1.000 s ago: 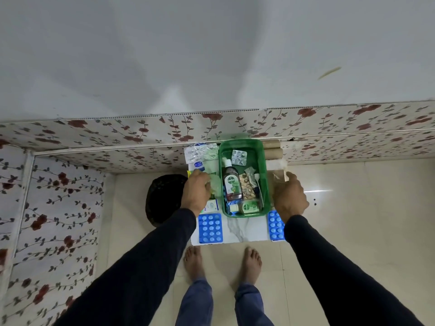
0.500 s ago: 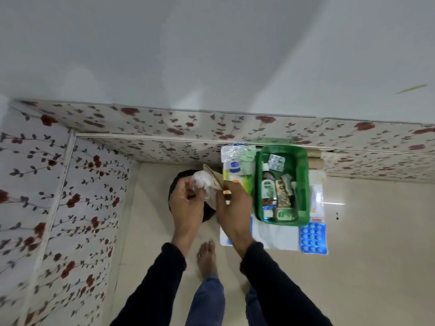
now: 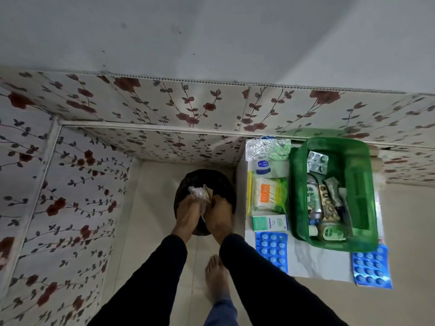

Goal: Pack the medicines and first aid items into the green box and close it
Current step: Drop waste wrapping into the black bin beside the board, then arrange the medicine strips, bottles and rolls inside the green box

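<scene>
a bare foot (image 3: 217, 276) is seen nearest, on the pale floor between two dark sleeves. just beyond, the left hand (image 3: 188, 211) and the right hand (image 3: 220, 211) are held side by side over a black bin (image 3: 181, 184), which stands in the corner beside the low table (image 3: 303, 260). both hands are closed together on a crumpled clear wrapper (image 3: 197, 192) with a brownish scrap in it; the fingers of each are pinched around its lower part.

to the right, a blue blister pack (image 3: 271, 251) is laid on the near left part of the table, and a second blue blister pack (image 3: 372, 269) overhangs its near right corner. the green box (image 3: 360, 191) is set on the right half of the table, open, with a brown bottle (image 3: 313, 198), a silver tablet strip (image 3: 317, 161), sachets and a small green tin (image 3: 332, 232) seen inside. left of the box, from near to far, a small white and green carton (image 3: 269, 222), a pack of cotton buds (image 3: 268, 196), a white tub with a blue label (image 3: 263, 166) and a silver foil strip (image 3: 267, 149) are lined up. floral panels are seen along the far wall and the left wall.
</scene>
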